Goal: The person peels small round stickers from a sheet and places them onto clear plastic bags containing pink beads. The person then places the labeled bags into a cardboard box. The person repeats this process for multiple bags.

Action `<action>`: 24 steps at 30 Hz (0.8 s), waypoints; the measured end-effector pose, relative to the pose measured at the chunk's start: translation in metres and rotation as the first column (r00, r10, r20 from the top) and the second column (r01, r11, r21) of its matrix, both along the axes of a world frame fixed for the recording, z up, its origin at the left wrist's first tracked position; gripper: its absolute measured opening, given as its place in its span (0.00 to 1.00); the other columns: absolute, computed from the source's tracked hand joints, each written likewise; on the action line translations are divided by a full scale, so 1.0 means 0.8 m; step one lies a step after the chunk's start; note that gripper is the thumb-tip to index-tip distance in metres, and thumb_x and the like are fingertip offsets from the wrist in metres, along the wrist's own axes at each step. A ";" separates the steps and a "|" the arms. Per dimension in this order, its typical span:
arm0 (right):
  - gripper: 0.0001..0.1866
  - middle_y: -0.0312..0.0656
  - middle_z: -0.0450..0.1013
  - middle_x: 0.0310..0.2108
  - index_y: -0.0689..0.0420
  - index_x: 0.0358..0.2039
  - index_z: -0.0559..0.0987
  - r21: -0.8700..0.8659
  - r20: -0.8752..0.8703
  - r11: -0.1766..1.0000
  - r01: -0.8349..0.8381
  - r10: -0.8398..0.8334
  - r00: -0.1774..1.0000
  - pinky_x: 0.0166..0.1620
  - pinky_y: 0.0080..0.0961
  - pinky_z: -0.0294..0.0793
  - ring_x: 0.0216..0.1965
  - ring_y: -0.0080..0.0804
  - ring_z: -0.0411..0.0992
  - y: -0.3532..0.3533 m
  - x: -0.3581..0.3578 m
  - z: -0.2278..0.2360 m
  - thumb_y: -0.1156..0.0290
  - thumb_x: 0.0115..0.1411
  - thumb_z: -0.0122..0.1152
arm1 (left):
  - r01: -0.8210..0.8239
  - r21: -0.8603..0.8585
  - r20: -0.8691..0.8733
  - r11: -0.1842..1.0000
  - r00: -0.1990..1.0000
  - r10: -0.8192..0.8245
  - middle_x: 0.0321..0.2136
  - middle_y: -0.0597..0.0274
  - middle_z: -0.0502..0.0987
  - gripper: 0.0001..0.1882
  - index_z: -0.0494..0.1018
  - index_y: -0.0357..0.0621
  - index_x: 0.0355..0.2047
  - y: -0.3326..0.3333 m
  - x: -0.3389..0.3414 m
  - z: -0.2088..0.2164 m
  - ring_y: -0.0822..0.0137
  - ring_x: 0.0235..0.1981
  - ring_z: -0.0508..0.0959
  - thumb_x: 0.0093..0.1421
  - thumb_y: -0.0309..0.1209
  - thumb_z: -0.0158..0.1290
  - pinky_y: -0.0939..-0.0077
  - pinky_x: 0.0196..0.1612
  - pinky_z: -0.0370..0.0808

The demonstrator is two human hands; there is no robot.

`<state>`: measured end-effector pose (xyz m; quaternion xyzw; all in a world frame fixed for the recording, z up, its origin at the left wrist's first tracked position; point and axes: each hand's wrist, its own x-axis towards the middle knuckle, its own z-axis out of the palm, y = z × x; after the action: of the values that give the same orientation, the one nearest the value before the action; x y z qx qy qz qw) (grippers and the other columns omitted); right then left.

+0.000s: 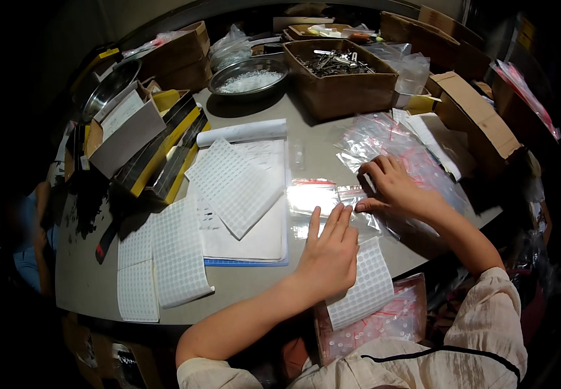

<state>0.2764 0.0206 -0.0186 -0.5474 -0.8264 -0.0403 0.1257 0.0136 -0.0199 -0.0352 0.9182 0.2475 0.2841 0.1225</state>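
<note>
My left hand (329, 249) lies with its fingers stretched out, fingertips resting on a small clear zip bag (313, 198) at the table's front. To its right, my right hand (400, 188) arches over more bags, its thumb and forefinger apart near a second small zip bag (353, 194). Beyond that hand spreads a pile of clear zip bags with red seal lines (384, 133). Partly under my left hand, a sheet of round stickers (366, 285) hangs over the table edge. Below it, an open box (416, 301) holds bags with round stickers on them.
More sticker sheets (180, 253) lie at the left, others (235, 185) on a blue-edged pad of papers (274, 249). A black-and-red tool (105, 243) lies nearby. Farther back stand a metal bowl of clear bits (248, 78), a box of metal clips (339, 91) and cardboard boxes (478, 107). Someone sits far left.
</note>
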 end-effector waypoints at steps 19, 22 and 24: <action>0.17 0.45 0.79 0.39 0.60 0.47 0.82 -0.096 -0.464 0.932 -0.349 0.269 0.844 0.43 0.35 0.74 0.38 0.43 0.77 0.010 0.002 0.022 0.81 0.55 0.66 | 0.046 0.041 -0.031 0.998 0.999 -0.045 0.55 0.30 0.74 0.12 0.74 0.29 0.38 0.008 -0.003 0.006 0.35 0.66 0.66 0.57 0.27 0.55 0.31 0.72 0.46; 0.25 0.44 0.79 0.45 0.58 0.53 0.81 -0.098 -0.354 0.978 -0.185 0.140 0.925 0.51 0.37 0.72 0.46 0.44 0.76 0.004 0.002 0.029 0.85 0.52 0.63 | 0.027 0.052 -0.051 0.998 0.998 -0.024 0.54 0.33 0.75 0.12 0.74 0.29 0.39 0.009 -0.004 0.007 0.36 0.64 0.68 0.57 0.26 0.54 0.32 0.71 0.47; 0.28 0.43 0.79 0.47 0.57 0.55 0.79 0.154 -0.039 0.987 -0.036 0.043 0.998 0.57 0.38 0.69 0.50 0.45 0.75 0.006 -0.004 0.032 0.86 0.51 0.61 | -0.039 0.103 -0.061 0.994 0.997 0.045 0.50 0.36 0.77 0.10 0.74 0.31 0.38 0.013 -0.004 0.006 0.39 0.61 0.71 0.58 0.26 0.54 0.35 0.71 0.51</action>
<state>0.2728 0.0254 0.0071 -0.5203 -0.8288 -0.0897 0.1854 0.0102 -0.0093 -0.0301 0.9264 0.2556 0.2697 0.0615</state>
